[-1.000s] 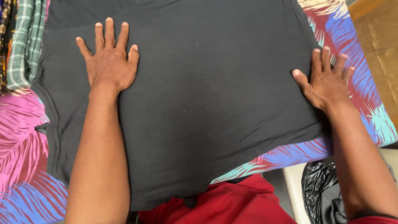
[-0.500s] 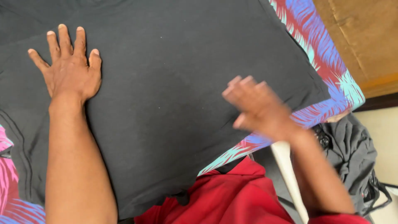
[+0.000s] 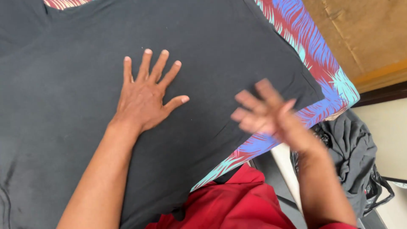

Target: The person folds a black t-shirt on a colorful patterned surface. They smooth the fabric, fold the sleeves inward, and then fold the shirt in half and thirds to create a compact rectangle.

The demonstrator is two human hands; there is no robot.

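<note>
black cloth [image 3: 85, 110] lies spread flat over most of the frame, on a leaf-patterned cover [image 3: 313, 63]. left hand [image 3: 144, 99] presses palm-down at centre, fingers splayed, gripping nothing. right hand [image 3: 267, 114], blurred, hovers above the cloth's lower right edge, fingers loosely apart, empty. dark grey bundle [image 3: 352, 148] sits at right.
</note>
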